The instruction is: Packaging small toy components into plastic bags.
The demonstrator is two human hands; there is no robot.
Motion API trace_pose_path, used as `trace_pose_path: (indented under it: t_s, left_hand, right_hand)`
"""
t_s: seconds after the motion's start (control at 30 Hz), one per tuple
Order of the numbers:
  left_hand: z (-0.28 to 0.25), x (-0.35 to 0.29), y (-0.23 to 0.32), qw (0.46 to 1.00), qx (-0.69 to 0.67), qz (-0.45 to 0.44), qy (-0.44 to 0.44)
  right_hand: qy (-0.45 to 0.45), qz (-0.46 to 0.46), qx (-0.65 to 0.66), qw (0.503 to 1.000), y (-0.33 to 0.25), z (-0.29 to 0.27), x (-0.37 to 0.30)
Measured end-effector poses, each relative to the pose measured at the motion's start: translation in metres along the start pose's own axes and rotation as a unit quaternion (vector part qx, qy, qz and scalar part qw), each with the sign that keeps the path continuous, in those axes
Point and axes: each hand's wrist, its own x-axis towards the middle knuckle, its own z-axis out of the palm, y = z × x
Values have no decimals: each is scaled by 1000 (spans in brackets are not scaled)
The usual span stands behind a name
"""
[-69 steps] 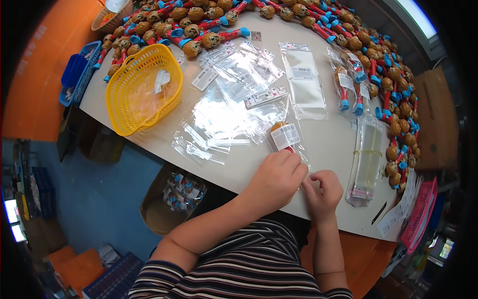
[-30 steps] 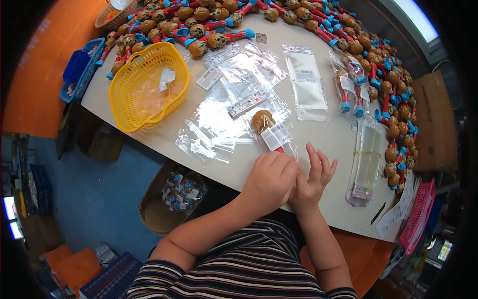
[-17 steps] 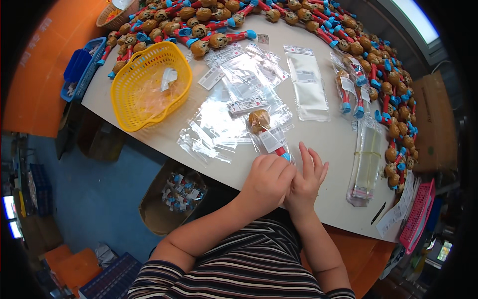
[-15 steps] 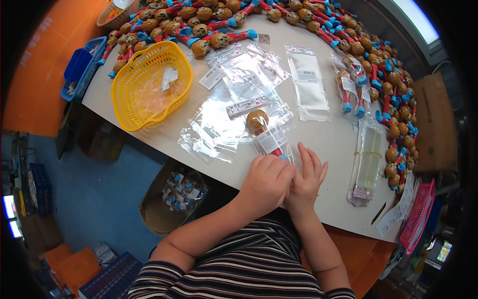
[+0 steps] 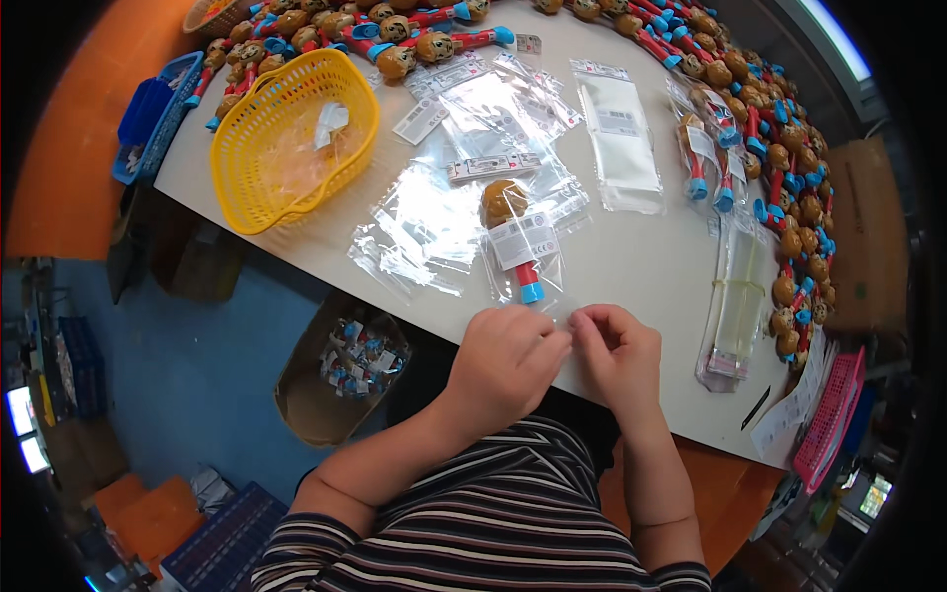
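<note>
A clear plastic bag [image 5: 545, 271] lies on the table in front of me. Inside it is a toy figure [image 5: 506, 200] with a round brown head and a red stick body ending in a light blue base, partly behind a white printed label. My left hand [image 5: 505, 360] is closed at the bag's near edge, its fingertips pressed down on the film. Close beside it, my right hand [image 5: 619, 360] pinches the bag's near right corner between thumb and forefinger. The figure's head points away from me.
Loose clear bags [image 5: 419, 232] spread left of the figure. Flat bag stacks [image 5: 619, 138] and bagged figures [image 5: 698, 163] lie to the right. Many loose figures [image 5: 789, 207] line the far and right edges. A yellow basket [image 5: 229, 178] stands left; a carton [image 5: 296, 395] of small packets sits below.
My right hand's fingers, stretched out before, have curled into a pinch at the bag's corner. The hands have moved slightly apart, uncovering the figure's blue base.
</note>
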Motion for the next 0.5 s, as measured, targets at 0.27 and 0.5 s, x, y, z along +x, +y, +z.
trace_pose_path:
  t_s: [0.27,0.5]
  left_hand:
    - [18,-8,6,997,63,-32,-30]
    - [25,-16,1,997,67,-31,-28]
  right_hand:
    - [-45,178,294,938,-10,0,3]
    - [-25,213,308,927,-10,3,3]
